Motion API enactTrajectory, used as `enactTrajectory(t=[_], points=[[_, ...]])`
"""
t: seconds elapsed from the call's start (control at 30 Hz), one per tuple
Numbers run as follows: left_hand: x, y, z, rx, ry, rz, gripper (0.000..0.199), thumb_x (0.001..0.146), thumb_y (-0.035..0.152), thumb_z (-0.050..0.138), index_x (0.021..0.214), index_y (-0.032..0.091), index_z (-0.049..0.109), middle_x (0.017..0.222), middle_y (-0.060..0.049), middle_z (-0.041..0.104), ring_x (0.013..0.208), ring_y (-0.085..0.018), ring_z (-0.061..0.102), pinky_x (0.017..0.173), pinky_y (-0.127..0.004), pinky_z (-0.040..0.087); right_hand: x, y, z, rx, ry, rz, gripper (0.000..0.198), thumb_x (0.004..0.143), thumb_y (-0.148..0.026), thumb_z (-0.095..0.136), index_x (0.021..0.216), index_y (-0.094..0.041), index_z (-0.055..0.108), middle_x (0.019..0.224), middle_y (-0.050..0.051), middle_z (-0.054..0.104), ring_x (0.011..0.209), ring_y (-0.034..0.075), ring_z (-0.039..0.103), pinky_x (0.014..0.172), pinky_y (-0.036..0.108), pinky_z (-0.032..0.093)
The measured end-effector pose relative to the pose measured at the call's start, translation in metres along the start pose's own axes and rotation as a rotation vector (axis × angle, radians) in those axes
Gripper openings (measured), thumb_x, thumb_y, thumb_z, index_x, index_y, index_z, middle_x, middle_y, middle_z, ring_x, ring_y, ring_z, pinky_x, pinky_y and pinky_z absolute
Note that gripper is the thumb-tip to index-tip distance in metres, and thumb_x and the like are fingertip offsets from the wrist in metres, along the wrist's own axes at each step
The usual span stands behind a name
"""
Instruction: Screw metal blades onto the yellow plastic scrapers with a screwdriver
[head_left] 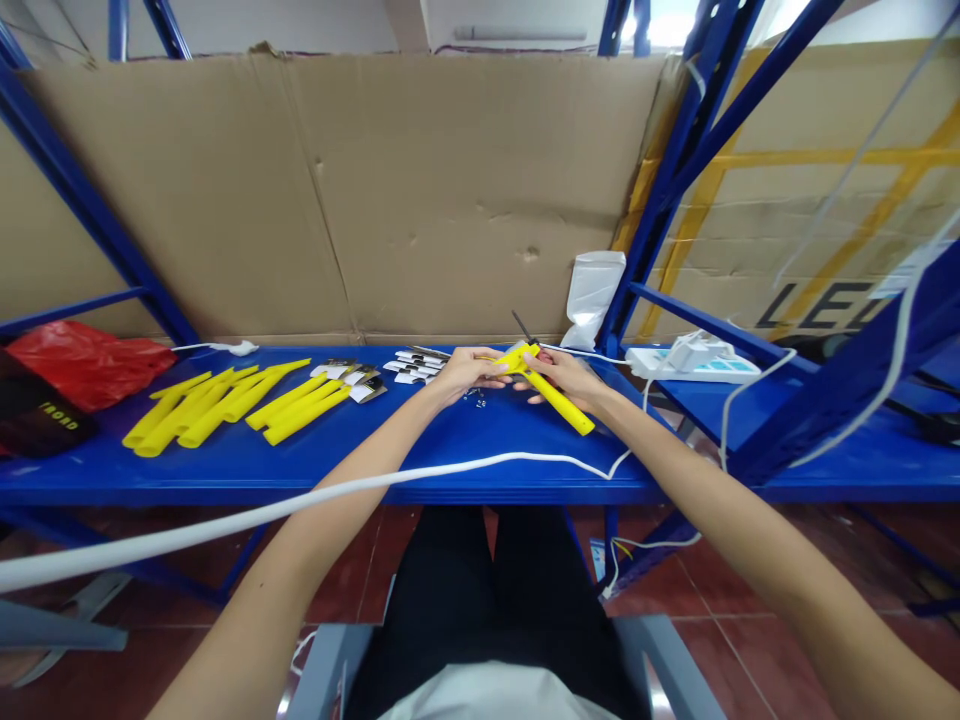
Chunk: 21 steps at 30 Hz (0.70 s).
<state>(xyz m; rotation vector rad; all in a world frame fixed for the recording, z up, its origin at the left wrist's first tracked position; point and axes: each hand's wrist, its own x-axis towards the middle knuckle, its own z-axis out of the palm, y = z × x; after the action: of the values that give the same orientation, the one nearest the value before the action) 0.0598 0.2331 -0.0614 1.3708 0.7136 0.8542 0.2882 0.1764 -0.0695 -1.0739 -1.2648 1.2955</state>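
Note:
Over the blue bench, both hands are closed on one yellow plastic handle. Its tube slants down to the right, and its wider head is at the upper left. My left hand pinches that head from the left. My right hand grips around the place where head and tube meet, its fingers partly hidden behind the plastic. A thin dark rod sticks up by the head; I cannot tell whether it is part of the handle or a separate tool. Small metal screws lie below my left hand.
Yellow tubes and yellow handles with black-and-white heads lie left on the bench. Flat black-and-white pieces lie behind my left hand. A white cable crosses in front; a power strip stands right.

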Motion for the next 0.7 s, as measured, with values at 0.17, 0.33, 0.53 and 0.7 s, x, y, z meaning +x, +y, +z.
enactTrajectory(t=[0.17,0.33,0.53,0.7], points=[[0.0001,-0.0021,-0.0007,0.070,-0.003,0.076,0.039,0.077,0.022,0.102,0.112,0.013,0.087,0.098,-0.015,0.087,0.085,-0.026,0.085,0.076,-0.035,0.068,-0.0009,-0.0012,0.0018,-0.028,0.019,-0.067,0.048,0.084,-0.044,0.097,0.114,-0.019,0.070,0.103,0.009,0.082,0.065,0.016,0.075,0.039,0.021,0.057],[-0.0004,-0.0054,0.0019,0.157,0.006,0.221,0.048,0.074,0.035,0.103,0.116,0.018,0.090,0.107,-0.013,0.088,0.091,-0.024,0.081,0.070,-0.030,0.065,-0.0025,-0.0042,0.0043,-0.032,0.048,-0.116,0.051,0.077,-0.044,0.100,0.112,-0.020,0.071,0.086,0.003,0.077,0.064,0.017,0.073,0.038,0.022,0.055],[0.0018,-0.0081,0.0059,0.231,0.009,0.358,0.051,0.075,0.039,0.102,0.121,0.021,0.090,0.114,-0.013,0.084,0.089,-0.023,0.078,0.065,-0.029,0.064,-0.0061,-0.0086,0.0067,-0.050,0.062,-0.134,0.051,0.071,-0.043,0.103,0.103,-0.019,0.072,0.080,0.002,0.074,0.060,0.016,0.071,0.038,0.022,0.053],[0.0025,-0.0068,0.0063,0.292,0.014,0.441,0.044,0.079,0.036,0.099,0.121,0.025,0.090,0.110,-0.011,0.076,0.081,-0.017,0.070,0.062,-0.028,0.062,-0.0089,-0.0098,0.0097,-0.055,0.053,-0.139,0.053,0.071,-0.048,0.102,0.104,-0.019,0.073,0.078,0.002,0.073,0.055,0.013,0.064,0.035,0.021,0.050]])
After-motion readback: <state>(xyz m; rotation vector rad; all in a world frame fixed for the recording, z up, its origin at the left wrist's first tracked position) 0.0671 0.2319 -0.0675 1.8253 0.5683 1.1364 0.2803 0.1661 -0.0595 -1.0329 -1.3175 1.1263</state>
